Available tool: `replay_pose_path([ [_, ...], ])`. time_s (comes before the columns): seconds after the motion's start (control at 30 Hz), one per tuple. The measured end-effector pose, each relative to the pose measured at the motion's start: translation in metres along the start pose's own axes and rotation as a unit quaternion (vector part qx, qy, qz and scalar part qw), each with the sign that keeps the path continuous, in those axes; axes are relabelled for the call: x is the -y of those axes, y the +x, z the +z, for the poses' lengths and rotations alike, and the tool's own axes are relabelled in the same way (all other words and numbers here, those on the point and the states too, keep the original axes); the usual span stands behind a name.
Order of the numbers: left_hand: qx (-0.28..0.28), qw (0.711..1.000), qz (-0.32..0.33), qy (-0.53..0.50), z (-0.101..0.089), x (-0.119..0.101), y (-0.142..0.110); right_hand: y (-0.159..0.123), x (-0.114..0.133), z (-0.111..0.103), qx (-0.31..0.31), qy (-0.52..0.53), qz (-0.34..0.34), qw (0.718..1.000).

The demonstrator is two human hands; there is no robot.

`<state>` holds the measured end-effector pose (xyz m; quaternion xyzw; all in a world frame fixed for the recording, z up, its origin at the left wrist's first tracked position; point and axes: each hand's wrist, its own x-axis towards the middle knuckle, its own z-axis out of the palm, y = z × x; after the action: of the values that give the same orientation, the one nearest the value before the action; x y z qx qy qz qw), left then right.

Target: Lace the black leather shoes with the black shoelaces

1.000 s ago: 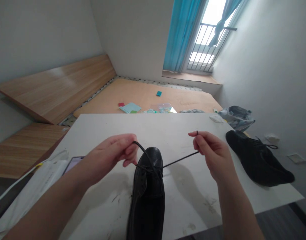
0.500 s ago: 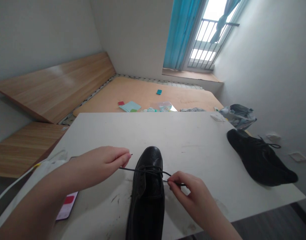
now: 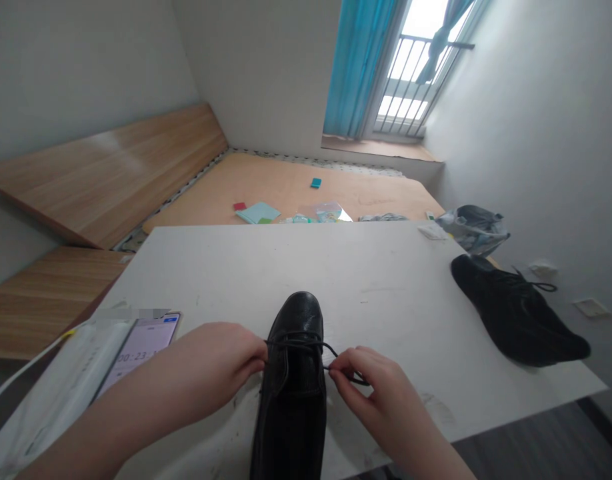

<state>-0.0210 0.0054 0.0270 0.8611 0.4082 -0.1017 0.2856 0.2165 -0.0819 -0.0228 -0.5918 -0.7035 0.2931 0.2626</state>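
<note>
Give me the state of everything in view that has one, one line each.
Left hand: closed, fingers at the lace near the shoe.
Right hand: pinching the lace.
Black leather shoe: on the table, toe away from the person.
Lace: threaded through the eyelets, pulled out to both sides.
Second black shoe: lying apart, lace loose.
Phone: screen lit.
Blue curtain: hanging beside the window.

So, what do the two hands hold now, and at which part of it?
The left hand and right hand each hold one side of the thin black shoelace, just beside the black leather shoe.
</note>
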Motion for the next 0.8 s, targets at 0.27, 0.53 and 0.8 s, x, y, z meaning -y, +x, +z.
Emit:
replay_pose_path([
  [0.27, -0.030, 0.998, -0.045, -0.037, -0.004, -0.012, 0.004, -0.002, 0.004, 0.012, -0.093, -0.015, -0.073, 0.993],
  [0.53, 0.009, 0.998, -0.009, -0.063, 0.001, -0.012, 0.009, -0.006, 0.010, 0.017, -0.060, 0.061, -0.024, 0.996],
  [0.8, -0.006, 0.996, 0.047, -0.077, 0.006, -0.015, 0.009, 0.002, 0.027, 0.009, -0.028, -0.049, -0.092, 0.994],
])
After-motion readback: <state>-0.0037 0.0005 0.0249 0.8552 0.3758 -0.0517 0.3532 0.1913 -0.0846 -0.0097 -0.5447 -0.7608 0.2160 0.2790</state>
